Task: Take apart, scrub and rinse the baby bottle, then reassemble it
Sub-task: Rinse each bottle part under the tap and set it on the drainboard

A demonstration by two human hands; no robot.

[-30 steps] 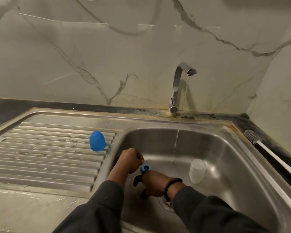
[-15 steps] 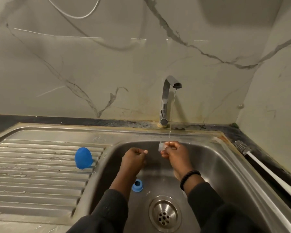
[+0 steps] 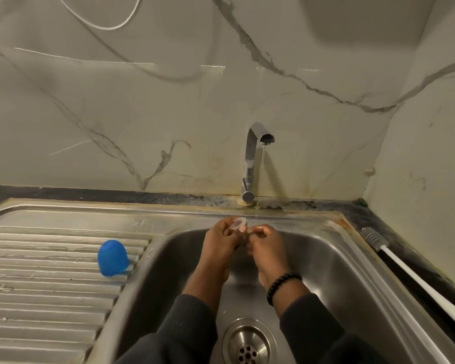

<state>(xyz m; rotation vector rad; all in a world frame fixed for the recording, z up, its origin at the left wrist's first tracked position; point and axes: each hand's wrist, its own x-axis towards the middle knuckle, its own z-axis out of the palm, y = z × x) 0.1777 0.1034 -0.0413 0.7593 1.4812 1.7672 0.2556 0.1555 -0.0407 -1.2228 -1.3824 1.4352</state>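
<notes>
Both hands, left hand (image 3: 221, 239) and right hand (image 3: 264, 241), are pinching the wet teat (image 3: 238, 223) by the stream; slick fingers risk dropping it toward the drain (image 3: 248, 345).

Around the tap (image 3: 250, 164), both hands crowd the sink's (image 3: 326, 258) rear; the basin right of them lies open. The blue cap (image 3: 112, 258) stands far left on the drainboard (image 3: 37, 298), a bottle brush (image 3: 405, 269) far right.

Cap (image 3: 113, 258) on the drainboard (image 3: 37, 285) left of the sink (image 3: 326, 258); brush (image 3: 405, 269) on the counter right of it
</notes>
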